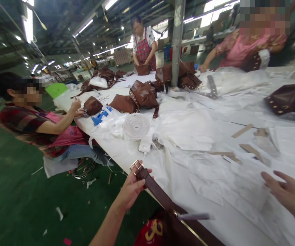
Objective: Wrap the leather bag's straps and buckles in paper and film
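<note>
My left hand [133, 188] is closed around a dark brown leather strap [159, 194] just below its gold buckle [136, 167]. The strap runs down to a brown bag [191, 227] with a gold zipper, partly cut off by the bottom edge of the view. A thin greyish strip [196, 216] lies across the bag's top near the strap joint. Over the right side of the table, my right hand [283, 191] has its fingers apart and holds nothing. Beneath it are sheets of thin white wrapping [229, 194].
A white fan [136, 126] stands on the white table [188, 201]. Brown bags [142, 95] lie beyond it, around a metal post [177, 44]. Cardboard strips [242, 131] are scattered at right. Co-workers sit at left [60, 130] and stand at the far side [144, 44] and right [247, 51].
</note>
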Demonstrator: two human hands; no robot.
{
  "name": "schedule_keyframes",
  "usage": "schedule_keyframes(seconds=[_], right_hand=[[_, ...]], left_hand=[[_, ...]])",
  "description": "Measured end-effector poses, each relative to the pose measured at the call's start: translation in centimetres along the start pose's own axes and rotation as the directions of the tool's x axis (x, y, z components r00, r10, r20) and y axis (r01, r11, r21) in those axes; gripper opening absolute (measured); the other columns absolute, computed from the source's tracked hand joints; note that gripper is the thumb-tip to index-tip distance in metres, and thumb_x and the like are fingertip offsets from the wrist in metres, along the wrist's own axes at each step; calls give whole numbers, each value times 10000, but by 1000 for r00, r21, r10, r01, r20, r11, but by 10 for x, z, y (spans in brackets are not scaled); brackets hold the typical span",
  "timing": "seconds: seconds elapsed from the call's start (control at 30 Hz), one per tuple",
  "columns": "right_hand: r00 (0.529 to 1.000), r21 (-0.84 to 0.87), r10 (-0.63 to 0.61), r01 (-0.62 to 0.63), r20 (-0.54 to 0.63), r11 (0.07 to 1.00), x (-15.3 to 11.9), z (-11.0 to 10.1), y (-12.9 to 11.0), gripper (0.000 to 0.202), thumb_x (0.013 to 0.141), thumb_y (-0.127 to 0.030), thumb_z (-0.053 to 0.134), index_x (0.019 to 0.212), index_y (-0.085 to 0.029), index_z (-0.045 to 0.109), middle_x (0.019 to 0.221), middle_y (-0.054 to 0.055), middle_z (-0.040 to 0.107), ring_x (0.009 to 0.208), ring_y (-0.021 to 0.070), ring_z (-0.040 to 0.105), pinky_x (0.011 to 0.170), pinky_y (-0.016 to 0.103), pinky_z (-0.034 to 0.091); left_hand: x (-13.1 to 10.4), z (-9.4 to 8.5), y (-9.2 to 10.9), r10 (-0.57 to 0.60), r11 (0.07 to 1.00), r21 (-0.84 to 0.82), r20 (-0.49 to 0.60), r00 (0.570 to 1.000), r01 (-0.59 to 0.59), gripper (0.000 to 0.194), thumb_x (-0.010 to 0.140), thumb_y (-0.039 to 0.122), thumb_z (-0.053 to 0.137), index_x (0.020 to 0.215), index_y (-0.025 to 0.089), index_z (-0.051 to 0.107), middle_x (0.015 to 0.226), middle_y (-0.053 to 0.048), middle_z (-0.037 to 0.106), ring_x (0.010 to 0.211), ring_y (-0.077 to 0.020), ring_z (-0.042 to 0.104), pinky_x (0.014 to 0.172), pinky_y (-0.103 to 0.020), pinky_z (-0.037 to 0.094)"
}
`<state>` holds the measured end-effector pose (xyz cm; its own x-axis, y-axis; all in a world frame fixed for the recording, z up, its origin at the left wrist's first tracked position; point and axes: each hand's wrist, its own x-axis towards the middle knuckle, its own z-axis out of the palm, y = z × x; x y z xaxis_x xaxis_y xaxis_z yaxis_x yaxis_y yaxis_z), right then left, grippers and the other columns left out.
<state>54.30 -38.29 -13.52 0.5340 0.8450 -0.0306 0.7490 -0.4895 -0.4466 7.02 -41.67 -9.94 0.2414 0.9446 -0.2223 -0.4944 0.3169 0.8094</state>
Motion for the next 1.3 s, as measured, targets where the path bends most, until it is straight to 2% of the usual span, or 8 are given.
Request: schedule_keyframes(seconds=[0.1, 0.23, 0.37, 0.63, 0.77, 0.97, 1.17, 1.3], right_hand=[[989, -59, 121, -116, 83, 991, -2, -15, -1, 719, 817, -562, 404, 1325, -56, 462, 1121, 248, 645, 954, 368, 636, 816, 448, 443], [987, -5, 146, -146, 64, 989, -11, -23, 11, 683, 782, -538, 436, 1295, -91, 495, 1111, 262, 640, 906, 368, 645, 841, 449, 441], [987, 75, 151, -155, 58, 985, -36, -26, 8, 512, 723, -566, 484, 1081, -227, 621, 1090, 195, 668, 877, 362, 655, 833, 450, 454], [987, 298, -96, 55, 125, 953, -103, -15, -51, 507, 606, -567, 552, 972, -231, 657, 1000, 116, 704, 707, 297, 670, 696, 410, 509], [980, 362, -144, 85, 137, 928, -128, -15, -60, 507, 613, -583, 561, 959, -229, 670, 1016, 104, 708, 739, 284, 679, 641, 377, 515], [983, 339, -59, -4, 175, 941, -159, -29, -37, 463, 580, -589, 576, 877, -259, 710, 966, 82, 732, 835, 327, 683, 639, 404, 540], [969, 365, 187, -235, 164, 901, -204, -42, -6, 568, 522, -647, 567, 890, -239, 710, 968, 67, 734, 999, 374, 641, 907, 485, 500], [957, 442, 285, -277, 50, 853, -248, -46, 11, 529, 618, -630, 560, 916, -216, 701, 834, 50, 752, 802, 316, 705, 747, 408, 580]], left_hand=[[0, -1, 2, -6, 1000, -18, 17, 1000, 6, 635, 764, 190, 698, 1332, 251, 420, 1273, -134, 569, 1123, -296, 568, 940, -423, 438], [-2, -3, 1, -10, 1000, -25, 39, 999, 11, 599, 771, 201, 690, 1315, 248, 444, 1316, -137, 536, 1154, -308, 547, 942, -427, 438], [-2, 2, -2, -7, 1000, 0, 41, 999, 7, 527, 811, 243, 651, 1303, 265, 461, 1382, -128, 476, 1167, -314, 533, 909, -434, 462], [0, 12, 0, -16, 1000, 4, 97, 995, 16, 598, 768, 176, 680, 1310, 265, 443, 1334, -127, 524, 1189, -320, 521, 966, -444, 428], [1, 9, 2, -15, 1000, 23, 102, 995, 13, 597, 755, 159, 683, 1297, 258, 452, 1351, -126, 510, 1208, -324, 505, 1005, -464, 397], [3, 9, 0, 6, 996, 93, 74, 997, -13, 627, 763, 167, 674, 1325, 278, 417, 1367, -116, 493, 1190, -310, 517, 983, -460, 417], [2, 11, -4, 12, 994, 112, 77, 997, -21, 650, 780, 195, 660, 1355, 268, 365, 1302, -129, 547, 1120, -265, 570, 931, -402, 447], [-1, 13, -13, 2, 993, 121, 81, 997, -12, 663, 812, 236, 639, 1385, 286, 308, 1284, -126, 562, 1150, -268, 556, 935, -412, 445]])
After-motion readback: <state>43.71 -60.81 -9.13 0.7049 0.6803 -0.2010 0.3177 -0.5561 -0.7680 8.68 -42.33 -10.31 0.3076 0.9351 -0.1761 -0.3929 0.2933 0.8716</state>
